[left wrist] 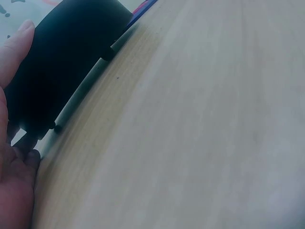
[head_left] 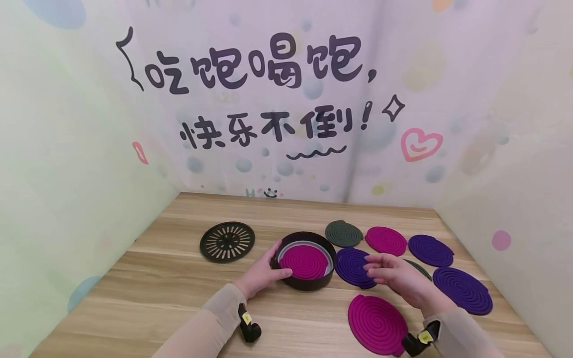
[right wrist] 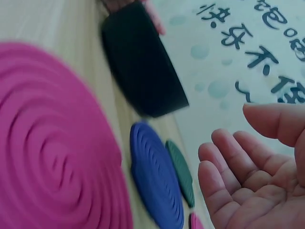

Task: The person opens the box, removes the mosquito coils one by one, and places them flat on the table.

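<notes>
A black round coaster holder (head_left: 309,284) stands on the table with a magenta spiral coaster (head_left: 304,262) lying inside it over a pale inner ring. My left hand (head_left: 261,272) grips the left side of this holder, thumb at the near rim and fingers round the outer wall. In the left wrist view, the holder's dark wall (left wrist: 62,57) lies between thumb and fingers. My right hand (head_left: 396,273) is held in the air with fingers loosely extended and holds nothing. Nearest to it is a blue spiral coaster (head_left: 353,267), right of the holder.
A black slotted disc (head_left: 227,242) lies to the left. Another magenta coaster (head_left: 377,323) lies in front of my right hand. Further back and right are a green coaster (head_left: 343,233), a magenta one (head_left: 386,240) and blue ones (head_left: 430,250). Printed curtains (head_left: 286,174) stand behind the table.
</notes>
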Demonstrator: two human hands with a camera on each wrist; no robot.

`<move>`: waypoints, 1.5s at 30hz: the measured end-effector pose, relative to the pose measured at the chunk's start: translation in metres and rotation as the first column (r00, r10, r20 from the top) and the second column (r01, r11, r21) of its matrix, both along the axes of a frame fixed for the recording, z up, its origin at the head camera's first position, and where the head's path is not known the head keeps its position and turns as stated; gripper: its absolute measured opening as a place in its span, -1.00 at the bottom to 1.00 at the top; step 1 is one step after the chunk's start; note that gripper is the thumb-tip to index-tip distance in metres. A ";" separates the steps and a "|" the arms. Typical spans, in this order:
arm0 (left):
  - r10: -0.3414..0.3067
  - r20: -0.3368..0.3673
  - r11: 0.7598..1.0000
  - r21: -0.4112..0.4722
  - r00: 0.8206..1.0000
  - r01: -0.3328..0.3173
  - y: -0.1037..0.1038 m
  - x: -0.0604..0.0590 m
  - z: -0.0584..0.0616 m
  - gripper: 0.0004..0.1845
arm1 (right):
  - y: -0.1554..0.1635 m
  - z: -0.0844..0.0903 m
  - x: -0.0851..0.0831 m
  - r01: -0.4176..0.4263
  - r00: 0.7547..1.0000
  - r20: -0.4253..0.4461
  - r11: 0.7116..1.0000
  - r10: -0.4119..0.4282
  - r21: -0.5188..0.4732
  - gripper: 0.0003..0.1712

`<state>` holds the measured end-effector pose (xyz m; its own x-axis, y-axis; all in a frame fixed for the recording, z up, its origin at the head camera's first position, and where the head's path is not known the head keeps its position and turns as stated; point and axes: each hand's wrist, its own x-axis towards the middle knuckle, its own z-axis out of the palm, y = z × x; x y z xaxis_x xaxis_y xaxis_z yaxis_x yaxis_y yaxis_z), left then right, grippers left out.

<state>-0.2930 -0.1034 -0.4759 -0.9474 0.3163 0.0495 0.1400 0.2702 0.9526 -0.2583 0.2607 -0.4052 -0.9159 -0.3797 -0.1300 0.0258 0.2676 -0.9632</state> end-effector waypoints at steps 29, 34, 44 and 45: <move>0.002 -0.001 1.000 0.025 1.000 -0.002 0.002 0.002 0.002 0.00 | -0.123 -0.001 -0.054 0.156 0.988 0.017 0.967 -0.156 -0.201 -0.45; 0.000 0.002 1.000 0.028 1.000 0.000 0.001 -0.001 -0.001 0.01 | -0.135 -0.004 -0.060 0.193 0.981 0.023 0.959 -0.192 -0.210 -0.48; 0.007 -0.003 1.000 0.021 1.000 -0.007 0.004 0.004 0.005 -0.03 | -0.147 -0.012 -0.067 0.236 0.971 0.021 0.955 -0.237 -0.181 -0.51; 0.007 -0.003 1.000 0.025 1.000 -0.007 0.004 0.007 0.008 -0.04 | -0.147 -0.013 -0.068 0.239 0.971 0.014 0.955 -0.241 -0.176 -0.51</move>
<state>-0.2862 -0.0992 -0.4677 -0.9493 0.3086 0.0606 0.1415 0.2470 0.9586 -0.3264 0.1139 -0.4178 -0.9835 -0.1649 -0.0744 0.0616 0.0813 -0.9948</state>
